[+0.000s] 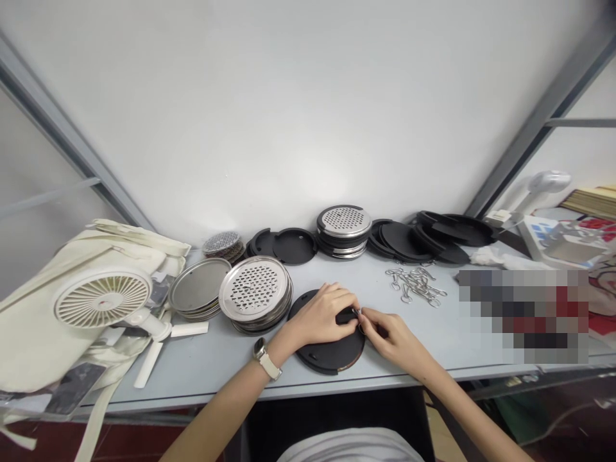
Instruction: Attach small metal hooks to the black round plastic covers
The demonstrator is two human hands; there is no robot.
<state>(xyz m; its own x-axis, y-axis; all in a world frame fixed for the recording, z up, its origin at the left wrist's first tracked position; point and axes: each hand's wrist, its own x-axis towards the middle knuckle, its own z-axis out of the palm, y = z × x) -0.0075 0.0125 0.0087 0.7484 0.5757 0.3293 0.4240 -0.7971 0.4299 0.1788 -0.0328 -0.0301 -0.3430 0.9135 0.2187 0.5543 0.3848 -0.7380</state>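
A black round plate (332, 357) with small slots lies on the table in front of me. My left hand (323, 313) rests across it, fingers curled around its right part. At the plate's right edge, my right hand (385, 332) pinches a small metal wire clip, mostly hidden by the fingertips; the fingertips of both hands meet there. Beyond my right hand lies a loose heap of metal wire clips (416, 283). To the left of the plate is a stack of round metal grater discs (255, 289), the top one perforated.
Plain metal discs (199, 285) are stacked further left, near a white fan (103, 298) and a cream bag (43, 308). Along the wall stand a grater disc stack (345, 221) and black round parts (294, 246), with more black parts (407, 240) to the right. A blurred patch covers the right side.
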